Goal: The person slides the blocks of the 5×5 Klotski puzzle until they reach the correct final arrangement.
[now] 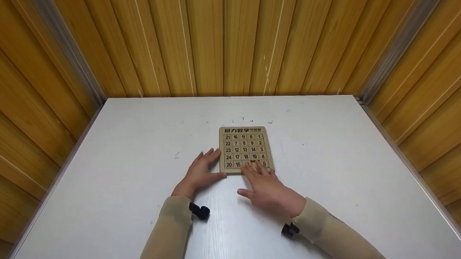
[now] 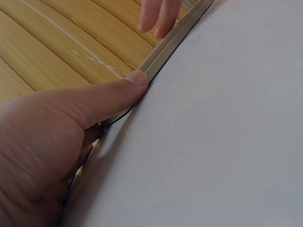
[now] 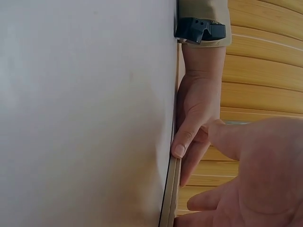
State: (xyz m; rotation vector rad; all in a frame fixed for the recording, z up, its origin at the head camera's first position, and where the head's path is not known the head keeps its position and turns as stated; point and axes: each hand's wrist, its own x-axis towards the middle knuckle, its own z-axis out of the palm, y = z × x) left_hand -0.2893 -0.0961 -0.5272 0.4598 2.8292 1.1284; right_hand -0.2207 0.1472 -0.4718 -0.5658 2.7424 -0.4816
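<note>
A wooden number sliding puzzle lies flat on the white table, its numbered tiles set in a frame with printed characters along the top. My left hand braces its lower left corner: fairly straight fingers touch the left side and the thumb the front edge. In the left wrist view that thumb presses on the board's edge. My right hand rests its fingertips on the bottom row, between tiles 15 and 5, with the thumb held apart. Those fingers partly hide the tiles there; a dark gap shows below 19.
The white table spreads around the board, with small marks on its surface. Yellow wood-patterned panels wall it at the back and both sides. Dark wrist cameras sit on both sleeves.
</note>
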